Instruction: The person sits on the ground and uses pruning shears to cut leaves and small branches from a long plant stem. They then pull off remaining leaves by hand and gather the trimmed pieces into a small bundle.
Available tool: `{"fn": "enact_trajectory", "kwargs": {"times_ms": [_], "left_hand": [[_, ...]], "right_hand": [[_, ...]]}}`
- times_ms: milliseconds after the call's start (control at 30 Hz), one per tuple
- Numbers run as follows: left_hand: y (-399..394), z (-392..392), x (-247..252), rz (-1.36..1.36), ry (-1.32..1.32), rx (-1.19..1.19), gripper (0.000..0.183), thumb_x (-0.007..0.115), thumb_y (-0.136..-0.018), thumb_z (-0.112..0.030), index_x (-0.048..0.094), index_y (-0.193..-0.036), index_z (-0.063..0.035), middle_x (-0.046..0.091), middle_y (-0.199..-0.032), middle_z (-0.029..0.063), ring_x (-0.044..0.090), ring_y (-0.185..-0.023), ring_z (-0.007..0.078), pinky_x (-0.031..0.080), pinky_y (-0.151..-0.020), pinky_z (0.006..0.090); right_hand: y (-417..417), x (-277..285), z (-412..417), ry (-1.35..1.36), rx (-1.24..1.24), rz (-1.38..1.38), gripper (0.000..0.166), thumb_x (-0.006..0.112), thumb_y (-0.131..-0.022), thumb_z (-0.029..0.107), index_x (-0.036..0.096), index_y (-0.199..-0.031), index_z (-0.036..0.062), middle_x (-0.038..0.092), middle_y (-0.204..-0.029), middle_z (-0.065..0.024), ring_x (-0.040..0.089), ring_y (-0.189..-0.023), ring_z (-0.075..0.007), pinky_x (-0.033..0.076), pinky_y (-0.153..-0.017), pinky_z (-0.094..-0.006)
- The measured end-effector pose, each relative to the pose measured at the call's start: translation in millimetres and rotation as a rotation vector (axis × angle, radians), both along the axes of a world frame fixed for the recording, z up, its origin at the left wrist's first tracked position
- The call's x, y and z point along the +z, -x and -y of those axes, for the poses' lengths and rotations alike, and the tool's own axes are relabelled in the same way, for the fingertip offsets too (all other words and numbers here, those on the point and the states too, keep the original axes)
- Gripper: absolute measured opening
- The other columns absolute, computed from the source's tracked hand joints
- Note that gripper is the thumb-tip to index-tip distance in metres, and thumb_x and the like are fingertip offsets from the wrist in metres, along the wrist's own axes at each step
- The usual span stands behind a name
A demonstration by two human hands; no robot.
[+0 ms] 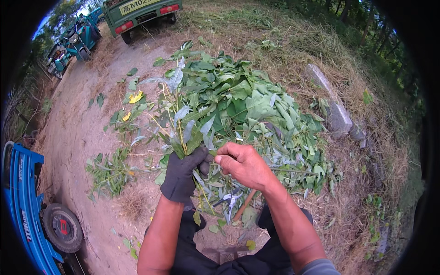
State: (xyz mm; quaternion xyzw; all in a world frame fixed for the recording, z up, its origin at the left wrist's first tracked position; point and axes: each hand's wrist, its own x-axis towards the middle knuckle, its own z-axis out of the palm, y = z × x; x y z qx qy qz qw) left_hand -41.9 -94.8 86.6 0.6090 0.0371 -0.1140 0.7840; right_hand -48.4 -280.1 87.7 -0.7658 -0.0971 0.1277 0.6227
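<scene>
My left hand (185,173), in a dark glove, is closed around a bunch of leafy stems (178,127) that stands up from the fist, its long leaves green and pale grey. My bare right hand (242,165) is just right of it, thumb and forefinger pinching the end of a green leaf (213,152). A large heap of green leaves (237,92) lies on the ground beyond both hands. Below them, between my knees, lie pruning shears (231,202) with pale metal parts and a brown wooden handle (244,205); what the handle belongs to is hidden under leaves.
Leafy cuttings (110,172) lie on the dirt at left. A blue vehicle (27,206) with a wheel stands at lower left, a green truck (144,17) and teal three-wheelers (80,39) farther off. Stone blocks (338,117) lie in dry grass at right.
</scene>
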Motion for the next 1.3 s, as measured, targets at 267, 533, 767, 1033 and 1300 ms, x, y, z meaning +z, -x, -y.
{"fn": "enact_trajectory", "kwargs": {"times_ms": [267, 533, 767, 1033, 1300], "left_hand": [[0, 4, 1, 0.055, -0.063, -0.007, 0.025, 0.067, -0.088, -0.025, 0.063, -0.084, -0.0009, 0.059, -0.062, 0.0045, 0.056, -0.052, 0.013, 0.044, -0.048, 0.0264], [0, 3, 2, 0.002, -0.059, 0.013, 0.023, 0.067, -0.087, -0.023, 0.065, -0.09, 0.0001, 0.062, -0.068, 0.0054, 0.056, -0.054, 0.0127, 0.045, -0.05, 0.0263], [0, 5, -2, 0.046, -0.074, 0.057, 0.026, 0.067, -0.087, -0.024, 0.064, -0.091, 0.0014, 0.06, -0.065, 0.0053, 0.056, -0.053, 0.0131, 0.044, -0.049, 0.026], [-2, 6, -5, 0.011, -0.059, 0.043, 0.024, 0.067, -0.087, -0.023, 0.064, -0.092, 0.0005, 0.061, -0.068, 0.0055, 0.056, -0.052, 0.0128, 0.045, -0.049, 0.0266], [-6, -2, 3, 0.038, -0.007, 0.154, 0.034, 0.067, -0.089, -0.021, 0.064, -0.111, 0.0036, 0.057, -0.068, 0.0021, 0.051, -0.05, 0.0101, 0.042, -0.047, 0.0254]], "right_hand": [[4, 12, 0, -0.185, 0.027, -0.184, 0.018, 0.06, -0.096, 0.014, 0.056, -0.099, -0.0028, 0.061, -0.078, -0.0049, 0.058, -0.063, -0.0109, 0.047, -0.056, -0.0287], [2, 2, -5, -0.23, -0.161, -0.063, 0.017, 0.062, -0.093, 0.011, 0.055, -0.1, -0.0032, 0.058, -0.078, -0.0028, 0.055, -0.065, -0.0088, 0.046, -0.058, -0.0272], [1, 4, -4, -0.177, -0.195, -0.054, 0.014, 0.063, -0.094, 0.013, 0.059, -0.095, -0.0005, 0.058, -0.077, -0.0013, 0.051, -0.065, -0.0064, 0.045, -0.058, -0.0265], [-1, -12, -3, -0.106, -0.184, 0.046, 0.016, 0.064, -0.092, 0.013, 0.063, -0.095, -0.0019, 0.061, -0.076, -0.0036, 0.054, -0.07, -0.0105, 0.047, -0.065, -0.0292], [0, -14, -5, 0.046, -0.219, 0.214, 0.014, 0.066, -0.09, 0.013, 0.065, -0.094, -0.0007, 0.063, -0.077, -0.0084, 0.06, -0.072, -0.0166, 0.049, -0.068, -0.032]]}}
